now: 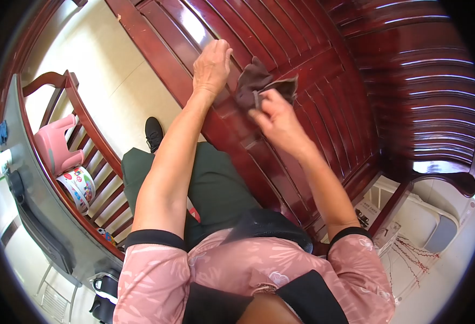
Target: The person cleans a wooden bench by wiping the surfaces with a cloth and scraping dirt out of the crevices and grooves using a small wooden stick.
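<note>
Over the slatted seat of a dark red wooden bench (324, 81), my right hand (275, 119) holds a dark brown cloth (255, 81) between thumb and fingers. The cloth is bunched, with one corner sticking up and a fold hanging to the right. To the left, my left hand (212, 65) is at the bench's smooth front boards, its fingers curled under and mostly hidden. The cloth lies to the right of my left hand, apart from it.
A slatted wooden backrest (432, 97) rises at the right. On the left stand a wooden chair (94, 129), a pink stool (59, 143) and a patterned round tub (78, 186). Red-berried twigs (410, 256) are at the lower right.
</note>
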